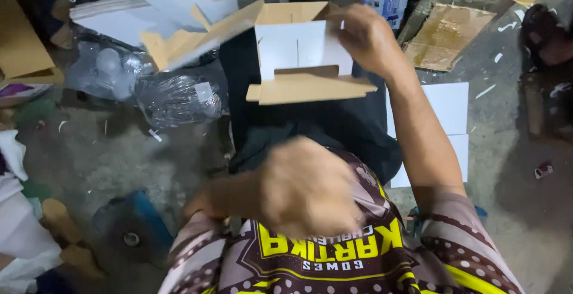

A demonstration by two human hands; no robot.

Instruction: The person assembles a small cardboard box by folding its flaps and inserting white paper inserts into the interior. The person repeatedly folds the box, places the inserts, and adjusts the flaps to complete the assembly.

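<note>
Right hand [367,37] was clamped on the top-right edge of the half-folded cardboard box [298,55], held above the lap. Left hand [307,186], blurred below the box, grip can't tell. Best steady w/ both hands, crease flaps squarely.

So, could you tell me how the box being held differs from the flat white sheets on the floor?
The cardboard box is part-folded, flaps sticking out, and held up in the right hand; the white sheets lie flat and untouched on the floor. The box shows brown faces alongside white; the sheets show only white. Both look like thin white-faced card.
</note>
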